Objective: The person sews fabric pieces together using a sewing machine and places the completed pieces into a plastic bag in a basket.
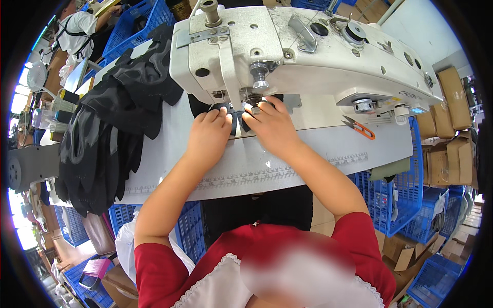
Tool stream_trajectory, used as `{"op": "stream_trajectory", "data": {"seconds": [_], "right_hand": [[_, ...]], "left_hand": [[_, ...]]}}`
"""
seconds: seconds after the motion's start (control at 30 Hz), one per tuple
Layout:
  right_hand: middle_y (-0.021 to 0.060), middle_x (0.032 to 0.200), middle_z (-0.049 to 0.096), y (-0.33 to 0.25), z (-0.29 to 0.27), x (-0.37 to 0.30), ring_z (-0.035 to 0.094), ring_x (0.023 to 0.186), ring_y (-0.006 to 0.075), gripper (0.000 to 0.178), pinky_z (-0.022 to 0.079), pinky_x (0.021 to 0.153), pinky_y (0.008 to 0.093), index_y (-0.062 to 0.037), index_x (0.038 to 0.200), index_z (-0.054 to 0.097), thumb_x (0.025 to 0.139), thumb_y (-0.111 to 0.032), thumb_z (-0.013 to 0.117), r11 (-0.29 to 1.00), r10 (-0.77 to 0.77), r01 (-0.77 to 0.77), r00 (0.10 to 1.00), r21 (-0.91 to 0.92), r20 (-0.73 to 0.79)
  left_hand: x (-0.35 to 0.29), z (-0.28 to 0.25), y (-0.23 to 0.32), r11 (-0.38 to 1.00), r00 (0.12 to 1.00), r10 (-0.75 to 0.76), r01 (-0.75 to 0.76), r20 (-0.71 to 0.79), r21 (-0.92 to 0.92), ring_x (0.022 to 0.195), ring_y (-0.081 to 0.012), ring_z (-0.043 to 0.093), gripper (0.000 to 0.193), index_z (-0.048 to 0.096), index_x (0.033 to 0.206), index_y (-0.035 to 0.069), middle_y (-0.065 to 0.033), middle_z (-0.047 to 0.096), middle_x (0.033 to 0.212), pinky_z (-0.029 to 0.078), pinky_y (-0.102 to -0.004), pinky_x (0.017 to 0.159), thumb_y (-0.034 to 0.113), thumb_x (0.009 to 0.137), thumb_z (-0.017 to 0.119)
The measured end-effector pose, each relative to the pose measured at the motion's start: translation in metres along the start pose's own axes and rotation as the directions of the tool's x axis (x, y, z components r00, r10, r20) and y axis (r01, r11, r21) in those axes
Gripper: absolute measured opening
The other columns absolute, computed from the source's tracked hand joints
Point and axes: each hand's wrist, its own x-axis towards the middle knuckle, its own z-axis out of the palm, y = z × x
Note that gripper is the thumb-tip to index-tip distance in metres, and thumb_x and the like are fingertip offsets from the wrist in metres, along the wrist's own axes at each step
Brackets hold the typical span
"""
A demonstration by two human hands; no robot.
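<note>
A white sewing machine [303, 56] stands over the pale tabletop [246, 174]. Beneath its needle area lies a piece of black fabric [236, 124]. My left hand [209, 134] has its fingers bent and pressed together on the fabric's left side. From the right, my right hand [272, 126] grips the fabric close to the presser foot, fingers curled. The fingertips and needle are partly hidden by the machine head. Left of the machine, a heap of black fabric pieces [105, 123] hangs over the table's edge. Orange-handled thread snips [361, 128] lie to the right.
A printed ruler scale [287, 170] runs along the table's front. Blue plastic crates [395, 192] stand at the right, with cardboard boxes [452, 159] beyond. At the far left is another machine's grey arm [33, 167]. Another person [77, 32] sits at the back left.
</note>
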Motion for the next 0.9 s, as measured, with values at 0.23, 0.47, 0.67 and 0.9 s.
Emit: {"op": "stream_trajectory", "data": {"seconds": [0.23, 0.47, 0.67, 0.9], "right_hand": [[0.0018, 0.107, 0.068, -0.0004, -0.0013, 0.0007, 0.058, 0.101, 0.0175, 0.024, 0.037, 0.105, 0.0436, -0.0102, 0.100, 0.065, 0.077, -0.007, 0.060, 1.000, 0.009, -0.009, 1.000, -0.017, 0.010], [0.0017, 0.093, 0.061, -0.0007, -0.0001, 0.0004, 0.056, 0.099, 0.0186, 0.014, 0.036, 0.108, 0.0438, -0.0111, 0.091, 0.062, 0.078, -0.010, 0.058, 0.999, -0.007, 0.005, 0.999, -0.038, -0.044], [0.0017, 0.095, 0.060, -0.0011, 0.0013, 0.0004, 0.056, 0.100, 0.0189, 0.018, 0.036, 0.108, 0.0436, -0.0111, 0.095, 0.064, 0.078, -0.009, 0.058, 0.999, -0.013, 0.011, 0.999, -0.034, -0.049], [0.0024, 0.097, 0.065, -0.0018, -0.0029, -0.0013, 0.057, 0.103, 0.0200, 0.034, 0.034, 0.108, 0.0436, -0.0116, 0.108, 0.068, 0.075, -0.007, 0.062, 0.998, 0.023, -0.020, 0.999, -0.065, 0.050]], "left_hand": [[0.0032, 0.0022, -0.0038, 1.000, 1.000, 0.021, -0.021, -0.021, -0.016, 0.105, -0.0224, 0.060, 0.034, 0.066, 0.105, 0.004, -0.0097, 0.066, 0.113, 0.048, -0.0370, 0.085, 0.009, 0.071, 0.062], [0.0043, 0.0000, -0.0048, 0.998, 0.999, 0.037, -0.038, -0.037, -0.040, 0.105, -0.0226, 0.060, 0.033, 0.066, 0.104, 0.004, -0.0101, 0.066, 0.114, 0.048, -0.0376, 0.085, 0.009, 0.071, 0.063], [0.0014, 0.0012, -0.0035, 0.999, 0.996, 0.022, -0.025, -0.082, -0.034, 0.102, -0.0235, 0.061, 0.031, 0.067, 0.102, 0.006, -0.0089, 0.066, 0.111, 0.048, -0.0386, 0.085, 0.009, 0.072, 0.065], [0.0066, -0.0004, -0.0025, 0.976, 0.991, -0.042, 0.014, -0.123, -0.216, 0.088, -0.0247, 0.062, 0.015, 0.067, 0.086, 0.006, -0.0050, 0.064, 0.091, 0.049, -0.0379, 0.079, 0.006, 0.071, 0.068]]}}
